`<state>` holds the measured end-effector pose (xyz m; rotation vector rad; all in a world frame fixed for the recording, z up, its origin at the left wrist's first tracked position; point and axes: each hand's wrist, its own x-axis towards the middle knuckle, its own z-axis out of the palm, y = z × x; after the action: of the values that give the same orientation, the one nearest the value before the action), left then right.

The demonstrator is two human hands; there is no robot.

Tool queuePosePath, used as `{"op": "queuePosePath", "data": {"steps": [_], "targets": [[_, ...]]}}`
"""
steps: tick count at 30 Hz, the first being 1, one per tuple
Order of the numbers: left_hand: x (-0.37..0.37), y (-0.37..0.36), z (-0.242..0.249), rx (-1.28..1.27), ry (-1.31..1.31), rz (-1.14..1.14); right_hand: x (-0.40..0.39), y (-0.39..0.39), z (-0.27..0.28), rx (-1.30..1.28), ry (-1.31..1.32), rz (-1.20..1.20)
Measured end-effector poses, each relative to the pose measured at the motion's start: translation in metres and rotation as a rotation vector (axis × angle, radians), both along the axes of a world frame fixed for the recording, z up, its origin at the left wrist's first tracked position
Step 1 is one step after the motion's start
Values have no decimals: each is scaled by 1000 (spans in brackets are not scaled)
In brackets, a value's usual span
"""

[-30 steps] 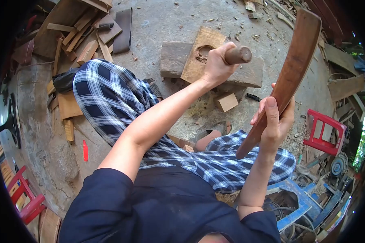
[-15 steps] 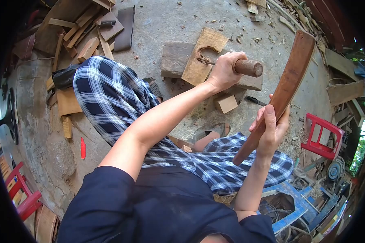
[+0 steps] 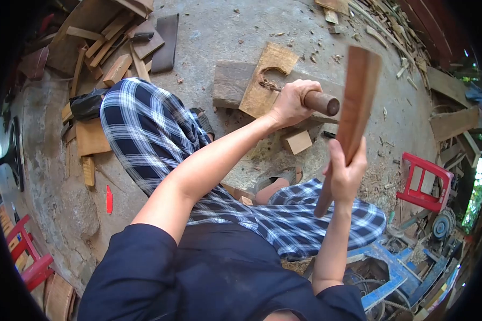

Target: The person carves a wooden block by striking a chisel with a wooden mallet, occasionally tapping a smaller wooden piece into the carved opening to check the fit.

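Note:
My left hand (image 3: pixel 294 102) is wrapped round the thick round wooden handle of a chisel (image 3: pixel 321 102). Its thin shaft reaches left into a curved groove cut in a light wooden board (image 3: pixel 258 98). Shavings sit in that groove. The board lies across a weathered wood block (image 3: pixel 231 83) on the floor. In my right hand (image 3: pixel 348 174) is a long flat wooden club (image 3: pixel 357 99), gripped near its lower end and slightly blurred. Its upper part stands just right of the handle's butt end.
A small wood block (image 3: pixel 297 141) lies near my foot (image 3: pixel 273 187). Offcuts are piled at upper left (image 3: pixel 116 68). A red plastic stool (image 3: pixel 424 182) and a blue metal frame (image 3: pixel 383 273) stand at right. Shavings and chips litter the concrete floor (image 3: pixel 203 32).
The club has swung left, its upper part coming closer to the chisel's butt end. My left hand and the chisel handle have shifted slightly left and down.

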<state>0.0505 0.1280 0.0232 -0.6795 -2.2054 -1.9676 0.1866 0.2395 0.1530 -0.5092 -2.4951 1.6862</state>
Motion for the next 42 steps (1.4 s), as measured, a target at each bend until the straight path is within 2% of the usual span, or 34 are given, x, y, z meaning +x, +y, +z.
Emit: {"op": "queuePosePath", "data": {"steps": [2,6,8,9,10,13,14,18,20,22,24,26,27,30,32,35,39,42], "targets": [[9,-7,-4,-3,-12,-36,5,-1,5,-107,100,-53],[-3,-6,-1,6,6,-62,2,-12,14,-64,394,-131],[-4,-8,3,49,-114,-85,0,-15,7,-8,247,-105],[-6,-8,0,84,-118,-96,-6,-12,0,228,67,-5],[-7,-9,-3,87,-114,-102,-10,-11,-3,206,-59,49],[-13,-20,-1,224,-145,-171,-10,-11,-5,129,-70,82],[-14,-27,2,165,-206,-175,-8,-14,-4,32,-84,54],[-34,-43,8,158,-427,-113,-1,-14,-10,-152,-19,-13],[-46,-54,5,214,-480,-58,4,-10,-10,-150,-25,-22],[-49,-62,5,331,-495,36,8,-9,-10,-147,-31,-25],[-59,-71,-7,568,-552,151,11,-11,-9,-133,-13,-51],[-63,-77,-17,790,-645,369,13,-9,-9,-147,-18,-47],[-64,-80,-18,874,-644,390,14,-9,-10,-164,-28,-44],[-63,-73,-15,852,-691,507,15,-9,-11,-153,-43,-27],[-55,-67,-2,792,-654,461,15,-9,-10,-152,-38,-27],[-46,-53,16,571,-538,253,16,-9,-7,-143,-36,-39],[-42,-38,11,421,-473,175,15,-8,-9,-136,-42,-43],[-39,-34,7,418,-419,180,14,-8,-11,-119,-64,-38]]}}
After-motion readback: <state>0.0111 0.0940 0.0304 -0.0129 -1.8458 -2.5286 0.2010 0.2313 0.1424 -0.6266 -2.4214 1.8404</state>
